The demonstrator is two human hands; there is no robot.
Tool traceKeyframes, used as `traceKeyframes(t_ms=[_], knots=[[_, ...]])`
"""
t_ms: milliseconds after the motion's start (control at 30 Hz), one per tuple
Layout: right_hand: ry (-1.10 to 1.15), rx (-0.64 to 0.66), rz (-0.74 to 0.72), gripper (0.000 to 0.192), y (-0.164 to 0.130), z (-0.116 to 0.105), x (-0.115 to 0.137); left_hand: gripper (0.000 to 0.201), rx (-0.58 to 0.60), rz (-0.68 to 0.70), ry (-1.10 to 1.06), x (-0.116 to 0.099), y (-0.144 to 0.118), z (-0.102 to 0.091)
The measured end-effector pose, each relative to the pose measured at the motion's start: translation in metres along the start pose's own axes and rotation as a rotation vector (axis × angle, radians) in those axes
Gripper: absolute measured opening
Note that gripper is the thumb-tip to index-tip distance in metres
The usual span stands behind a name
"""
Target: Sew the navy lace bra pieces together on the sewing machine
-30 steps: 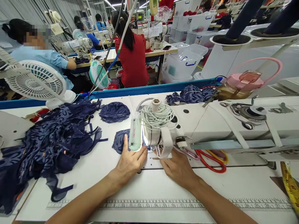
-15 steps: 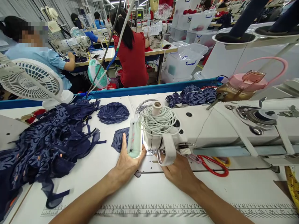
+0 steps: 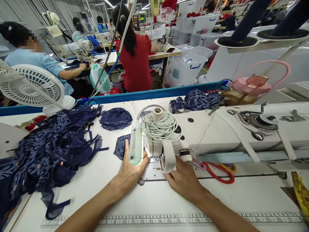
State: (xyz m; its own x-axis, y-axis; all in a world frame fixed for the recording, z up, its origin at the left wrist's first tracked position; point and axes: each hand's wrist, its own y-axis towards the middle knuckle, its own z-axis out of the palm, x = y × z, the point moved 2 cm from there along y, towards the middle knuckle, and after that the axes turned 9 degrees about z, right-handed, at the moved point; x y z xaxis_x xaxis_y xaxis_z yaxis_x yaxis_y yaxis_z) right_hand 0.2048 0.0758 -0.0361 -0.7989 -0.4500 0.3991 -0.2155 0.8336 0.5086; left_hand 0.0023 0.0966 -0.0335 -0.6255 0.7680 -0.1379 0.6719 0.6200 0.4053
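Note:
My left hand (image 3: 129, 174) lies flat on the white table by the needle of the sewing machine (image 3: 217, 132), fingers pressing down beside a navy lace piece (image 3: 122, 146) that runs under the machine head. My right hand (image 3: 183, 178) rests on the table right of the needle, its fingertips hidden under the machine head. A coil of white cable (image 3: 159, 124) sits on top of the machine. What lies under the presser foot is hidden by the lamp (image 3: 135, 149).
A heap of navy lace garments (image 3: 48, 151) fills the left of the table, with a lace cup (image 3: 116, 118) behind. A white fan (image 3: 31, 87) stands far left. Red-handled scissors (image 3: 218, 172) lie under the machine arm. A pink bottle (image 3: 251, 87) and people at other machines are behind.
Both hands have stayed at the needle, shifting only slightly. The camera view has drifted a little.

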Motion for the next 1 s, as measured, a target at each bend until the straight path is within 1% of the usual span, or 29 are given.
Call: traceKeyframes(t_ms=[233, 400, 533, 667, 800, 1000], knots=[[0.084, -0.094, -0.036, 0.010, -0.001, -0.003, -0.002, 0.033, -0.004, 0.008, 0.042, 0.000, 0.004, -0.001], [0.117, -0.114, -0.034, 0.016, -0.001, -0.005, -0.006, 0.036, 0.042, 0.068, 0.066, -0.001, 0.006, 0.000], [0.064, -0.161, -0.026, 0.017, 0.005, -0.008, -0.007, 0.033, 0.036, 0.051, 0.111, 0.003, 0.001, 0.007], [0.034, -0.189, -0.021, 0.022, 0.008, -0.008, -0.008, 0.028, 0.045, 0.056, 0.089, 0.009, -0.002, 0.011], [0.055, -0.191, -0.007, 0.023, 0.008, -0.006, -0.008, 0.031, 0.037, 0.074, 0.064, 0.012, 0.000, 0.008], [0.077, -0.221, -0.022, 0.022, 0.009, -0.006, -0.005, 0.037, 0.026, 0.114, 0.017, 0.010, 0.005, 0.002]])
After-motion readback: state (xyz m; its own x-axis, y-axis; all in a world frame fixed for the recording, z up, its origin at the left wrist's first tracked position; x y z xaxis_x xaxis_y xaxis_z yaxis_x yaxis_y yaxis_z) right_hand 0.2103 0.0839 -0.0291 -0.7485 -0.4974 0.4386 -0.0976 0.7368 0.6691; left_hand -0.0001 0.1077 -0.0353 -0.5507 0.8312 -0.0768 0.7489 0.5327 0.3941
